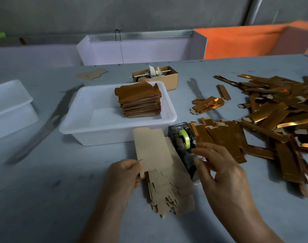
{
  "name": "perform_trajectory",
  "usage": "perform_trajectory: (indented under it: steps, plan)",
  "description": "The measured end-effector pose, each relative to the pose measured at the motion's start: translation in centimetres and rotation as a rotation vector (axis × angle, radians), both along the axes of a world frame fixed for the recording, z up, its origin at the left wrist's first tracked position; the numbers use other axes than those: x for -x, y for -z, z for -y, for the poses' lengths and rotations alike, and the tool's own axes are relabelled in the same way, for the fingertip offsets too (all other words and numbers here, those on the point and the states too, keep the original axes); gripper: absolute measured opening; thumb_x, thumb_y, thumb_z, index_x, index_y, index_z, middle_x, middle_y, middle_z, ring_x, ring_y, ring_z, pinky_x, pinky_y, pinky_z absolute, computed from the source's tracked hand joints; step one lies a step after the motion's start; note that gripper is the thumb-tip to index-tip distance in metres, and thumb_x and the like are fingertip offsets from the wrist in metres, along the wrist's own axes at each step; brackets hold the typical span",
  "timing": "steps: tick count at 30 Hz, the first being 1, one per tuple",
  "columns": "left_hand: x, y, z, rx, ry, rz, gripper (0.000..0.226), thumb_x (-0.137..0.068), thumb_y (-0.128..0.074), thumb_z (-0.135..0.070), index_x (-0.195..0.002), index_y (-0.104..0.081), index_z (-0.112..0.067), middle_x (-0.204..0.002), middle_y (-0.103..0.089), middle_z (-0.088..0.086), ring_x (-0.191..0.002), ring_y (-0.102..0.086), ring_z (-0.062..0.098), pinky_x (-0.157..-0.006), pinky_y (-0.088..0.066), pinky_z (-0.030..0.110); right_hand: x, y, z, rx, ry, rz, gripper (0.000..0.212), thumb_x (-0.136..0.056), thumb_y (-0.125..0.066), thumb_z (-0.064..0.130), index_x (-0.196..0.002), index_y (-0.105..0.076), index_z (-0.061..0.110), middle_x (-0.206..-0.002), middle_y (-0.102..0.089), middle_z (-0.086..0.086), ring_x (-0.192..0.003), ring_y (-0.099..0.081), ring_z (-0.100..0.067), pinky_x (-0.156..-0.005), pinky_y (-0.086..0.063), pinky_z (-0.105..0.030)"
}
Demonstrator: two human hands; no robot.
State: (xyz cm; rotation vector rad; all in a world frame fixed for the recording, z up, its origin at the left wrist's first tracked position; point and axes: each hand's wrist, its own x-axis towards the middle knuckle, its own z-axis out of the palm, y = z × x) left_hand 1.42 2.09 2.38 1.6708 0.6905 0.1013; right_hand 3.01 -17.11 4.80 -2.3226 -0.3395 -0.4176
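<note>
Two bare hands work at a grey desk [44,190], seen from above. The left grip [125,174] pinches one flat brown cardboard blank [152,149] by its near left corner, thumb on top. The blank is lifted at a slant over a loose stack of brown blanks [170,195], and its long axis points away from the person.

Just right of the blank, almost touching its edge, lies a dark tape dispenser [183,155] with a green tape roll [184,138]. Its long axis runs nearly parallel to the blank. The right grip [219,172] is the nearer one to it, fingers loosely spread, fingertips at the dispenser's near cutter end. Any tape would have to travel leftward from there to reach the blank.

Something clear and crinkled glints under those fingertips. Whether that is tape already pinched I cannot tell, and the right hand covers the cutter itself.

Beyond the blank sits a white tray [76,127] holding a neat gold stack [141,100]. A scattered gold pile [272,116] spreads to the right, blurred and cut off by the frame edge.
</note>
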Motion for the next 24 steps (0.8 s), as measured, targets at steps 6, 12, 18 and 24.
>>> perform_trajectory:
  steps: [6,12,18,24]
  plan:
    - [0.6,-1.6,0.2,-0.018,-0.046,0.176,0.016,-0.087,-0.067,-0.009,-0.078,-0.065,-0.022,-0.059,-0.069,-0.014,-0.055,-0.067,0.003,-0.046,-0.045,0.015,0.6,-0.5,-0.3,-0.113,-0.017,-0.062,0.022,-0.087,-0.060,0.018,-0.103,-0.066,0.031,-0.102,-0.053,0.025,-0.085,-0.054,0.014,-0.068,-0.037,0.005]
    - [1.8,-3.8,0.9,0.309,0.205,0.240,0.008,-0.087,-0.061,-0.010,-0.091,-0.069,-0.008,-0.075,-0.072,0.001,-0.060,-0.065,0.009,-0.050,-0.049,0.017,0.0,-2.5,-0.7,-0.732,-0.136,-0.614,0.034,-0.068,-0.057,0.056,-0.097,-0.063,0.039,-0.088,-0.068,0.022,-0.085,-0.063,0.005,-0.058,-0.050,-0.010]
    - [1.8,-4.8,2.2,0.226,0.302,0.302,0.015,-0.074,-0.072,-0.023,-0.084,-0.071,-0.011,-0.081,-0.075,0.005,-0.071,-0.070,0.019,-0.066,-0.056,0.023,-0.8,-2.7,-0.9,-0.902,-0.201,-0.699,0.022,-0.068,-0.063,0.032,-0.086,-0.073,0.022,-0.091,-0.073,0.002,-0.083,-0.068,-0.013,-0.072,-0.050,-0.035]
    - [0.7,-5.7,4.3,0.186,0.214,0.326,0.029,-0.070,-0.079,-0.024,-0.097,-0.072,-0.018,-0.087,-0.076,-0.001,-0.083,-0.073,0.018,-0.072,-0.059,0.032,-0.5,-2.6,-0.8,-0.802,-0.233,-0.622,0.023,-0.066,-0.063,0.036,-0.086,-0.073,0.030,-0.090,-0.073,0.005,-0.084,-0.067,-0.011,-0.082,-0.053,-0.043]
